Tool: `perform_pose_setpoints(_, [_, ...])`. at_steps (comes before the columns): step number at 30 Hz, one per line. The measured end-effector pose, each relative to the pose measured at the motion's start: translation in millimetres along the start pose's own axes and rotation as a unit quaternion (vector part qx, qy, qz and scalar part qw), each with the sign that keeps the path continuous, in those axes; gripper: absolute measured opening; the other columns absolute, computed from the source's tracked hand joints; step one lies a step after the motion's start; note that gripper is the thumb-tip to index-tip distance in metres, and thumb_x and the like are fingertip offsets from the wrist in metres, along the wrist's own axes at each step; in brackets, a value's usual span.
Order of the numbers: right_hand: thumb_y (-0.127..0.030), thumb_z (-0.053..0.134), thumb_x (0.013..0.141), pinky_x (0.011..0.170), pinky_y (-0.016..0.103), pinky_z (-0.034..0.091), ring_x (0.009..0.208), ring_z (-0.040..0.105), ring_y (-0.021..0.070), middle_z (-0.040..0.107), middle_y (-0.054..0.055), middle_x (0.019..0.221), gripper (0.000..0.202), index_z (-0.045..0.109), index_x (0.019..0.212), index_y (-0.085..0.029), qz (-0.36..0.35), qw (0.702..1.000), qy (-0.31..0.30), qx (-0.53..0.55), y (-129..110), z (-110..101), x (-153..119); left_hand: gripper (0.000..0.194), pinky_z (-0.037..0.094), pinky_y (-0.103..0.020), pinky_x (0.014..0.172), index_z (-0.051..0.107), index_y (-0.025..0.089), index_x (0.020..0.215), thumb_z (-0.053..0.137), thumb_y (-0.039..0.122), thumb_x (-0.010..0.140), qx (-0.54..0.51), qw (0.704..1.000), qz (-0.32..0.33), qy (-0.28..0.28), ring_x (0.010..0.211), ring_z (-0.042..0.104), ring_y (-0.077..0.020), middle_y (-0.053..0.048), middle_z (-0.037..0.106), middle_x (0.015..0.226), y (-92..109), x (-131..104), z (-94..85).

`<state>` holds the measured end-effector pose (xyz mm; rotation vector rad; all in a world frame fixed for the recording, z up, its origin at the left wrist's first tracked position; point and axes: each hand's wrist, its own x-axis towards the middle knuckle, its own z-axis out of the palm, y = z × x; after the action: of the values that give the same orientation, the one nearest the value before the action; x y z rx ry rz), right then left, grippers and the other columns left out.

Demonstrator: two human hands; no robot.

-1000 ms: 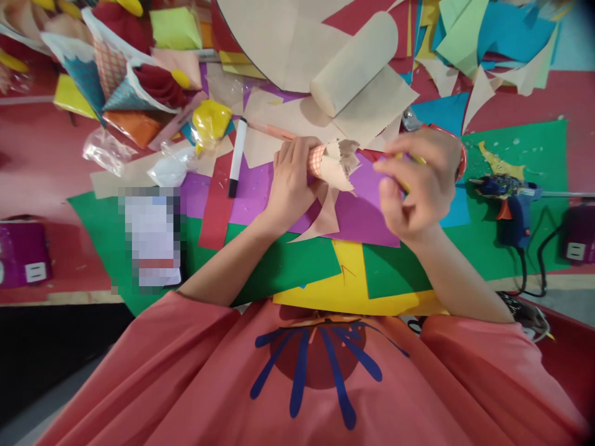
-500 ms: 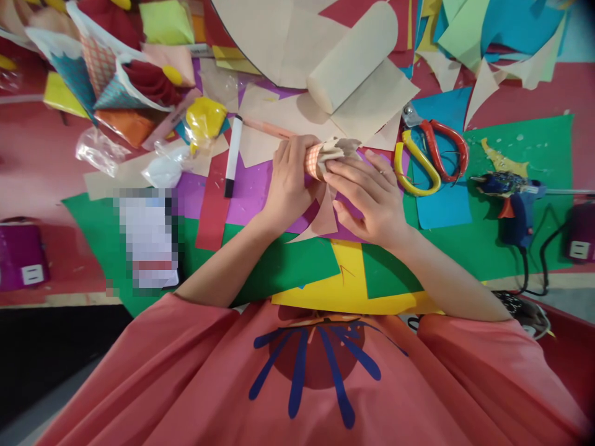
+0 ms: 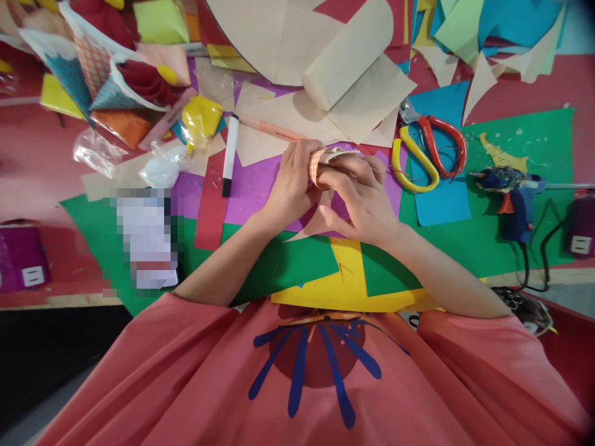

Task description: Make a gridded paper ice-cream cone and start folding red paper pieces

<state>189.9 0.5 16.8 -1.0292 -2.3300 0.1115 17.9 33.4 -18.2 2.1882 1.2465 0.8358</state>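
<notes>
A small orange-checked paper roll (image 3: 315, 168) with crumpled beige paper (image 3: 335, 155) at its open end is between my hands. My left hand (image 3: 297, 179) is wrapped round the checked part from the left. Fingers of my right hand (image 3: 365, 192) reach into the opening and press on the beige paper, with the thumb apart below. A pointed beige scrap (image 3: 316, 224) lies under the hands on purple paper (image 3: 251, 186). An orange pen (image 3: 274, 129) lies just behind my left hand.
Scissors (image 3: 430, 152) and a blue glue gun (image 3: 518, 210) lie at the right. A marker (image 3: 230, 155), a red strip (image 3: 211, 204) and a phone (image 3: 146, 241) are at the left. Behind stand a beige roll (image 3: 348, 52) and checked cones (image 3: 95, 62).
The checked roll has turned so that its opening faces more toward me. My right hand's fingers have curled and moved into the opening; before, they lay straighter over the beige paper.
</notes>
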Motion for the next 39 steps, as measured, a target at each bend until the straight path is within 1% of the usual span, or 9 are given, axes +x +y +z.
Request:
perform_pose_setpoints(4, [-0.030, 0.046, 0.089, 0.111, 0.046, 0.041, 0.116, 0.062, 0.0226, 0.072, 0.005, 0.114, 0.033, 0.048, 0.121, -0.022, -0.017, 0.999, 0.030, -0.004, 0.9, -0.7, 0.7, 0.038, 0.049, -0.044, 0.087, 0.041, 0.030, 0.119, 0.032, 0.059, 0.095, 0.004, 1.000, 0.008, 0.007, 0.107, 0.058, -0.0227, -0.006, 0.059, 0.114, -0.7, 0.9, -0.6])
perform_pose_setpoints(8, [-0.024, 0.044, 0.091, 0.119, 0.050, 0.031, 0.114, 0.065, 0.0208, 0.070, 0.002, 0.120, 0.029, 0.049, 0.119, -0.025, -0.033, 0.998, 0.052, 0.019, 5.8, -4.7, -0.4, 0.037, 0.049, -0.039, 0.086, 0.039, 0.026, 0.120, 0.034, 0.055, 0.097, 0.001, 1.000, -0.003, 0.004, 0.106, 0.058, -0.0188, -0.006, 0.058, 0.114, -0.4, 2.0, -2.4])
perform_pose_setpoints(11, [-0.023, 0.043, 0.091, 0.118, 0.048, 0.034, 0.113, 0.065, 0.0191, 0.070, -0.001, 0.120, 0.025, 0.054, 0.113, -0.030, -0.039, 0.992, 0.120, 0.008, 10.3, -9.4, -1.1, 0.038, 0.047, -0.038, 0.086, 0.036, 0.024, 0.123, 0.032, 0.053, 0.099, -0.002, 1.000, 0.000, 0.004, 0.109, 0.057, -0.0180, -0.006, 0.058, 0.115, -2.2, 1.9, -1.9])
perform_pose_setpoints(14, [-0.025, 0.047, 0.089, 0.115, 0.047, 0.038, 0.123, 0.057, 0.0227, 0.064, 0.006, 0.128, 0.026, 0.060, 0.112, -0.027, -0.027, 0.985, 0.167, 0.000, 13.2, -11.8, -0.3, 0.039, 0.046, -0.037, 0.088, 0.036, 0.025, 0.124, 0.037, 0.054, 0.098, -0.028, 1.000, 0.013, 0.006, 0.113, 0.057, -0.0198, -0.006, 0.058, 0.116, -5.9, 0.8, -0.5])
perform_pose_setpoints(18, [-0.030, 0.047, 0.092, 0.113, 0.053, 0.035, 0.137, 0.044, 0.0296, 0.057, 0.006, 0.138, 0.028, 0.066, 0.112, -0.025, -0.002, 0.995, 0.099, 0.006, 13.3, -9.4, 1.1, 0.039, 0.045, -0.036, 0.087, 0.044, 0.027, 0.118, 0.051, 0.055, 0.092, -0.082, 0.995, 0.048, 0.043, 0.106, 0.059, -0.0208, -0.004, 0.059, 0.110, -9.8, -0.2, 1.5])
perform_pose_setpoints(25, [-0.031, 0.039, 0.096, 0.119, 0.046, 0.030, 0.132, 0.051, 0.0229, 0.063, 0.001, 0.132, 0.036, 0.057, 0.126, -0.028, 0.013, 0.999, 0.029, -0.023, 10.0, -5.4, -4.2, 0.033, 0.048, -0.038, 0.079, 0.047, 0.030, 0.112, 0.054, 0.053, 0.091, -0.063, 0.993, 0.055, 0.085, 0.095, 0.060, -0.0197, -0.002, 0.058, 0.104, -3.7, 1.2, 0.7])
perform_pose_setpoints(31, [-0.026, 0.050, 0.091, 0.110, 0.038, 0.042, 0.120, 0.059, 0.0202, 0.071, 0.004, 0.118, 0.033, 0.053, 0.124, -0.019, -0.057, 0.990, 0.110, -0.072, 9.2, -5.4, -2.6, 0.036, 0.045, -0.041, 0.089, 0.043, 0.025, 0.115, 0.047, 0.054, 0.094, -0.096, 0.994, 0.024, 0.049, 0.108, 0.058, -0.0210, -0.005, 0.055, 0.111, -4.2, 0.9, -0.8])
perform_pose_setpoints(36, [-0.030, 0.044, 0.096, 0.114, 0.046, 0.037, 0.131, 0.052, 0.0229, 0.066, 0.003, 0.130, 0.038, 0.051, 0.132, -0.023, -0.015, 0.999, 0.018, -0.044, 7.0, -2.3, -2.9, 0.037, 0.046, -0.042, 0.091, 0.044, 0.026, 0.119, 0.039, 0.055, 0.096, -0.087, 0.994, 0.033, 0.060, 0.107, 0.058, -0.0210, -0.005, 0.057, 0.112, -6.1, -3.4, -0.5])
perform_pose_setpoints(39, [-0.032, 0.042, 0.097, 0.114, 0.046, 0.037, 0.131, 0.052, 0.0236, 0.066, 0.002, 0.128, 0.035, 0.055, 0.128, -0.023, -0.009, 0.998, 0.010, -0.060, 5.6, 0.0, -3.2, 0.039, 0.046, -0.043, 0.094, 0.044, 0.026, 0.122, 0.042, 0.054, 0.095, -0.093, 0.993, 0.051, 0.055, 0.110, 0.057, -0.0231, -0.007, 0.058, 0.116, -7.1, -5.0, 0.4])
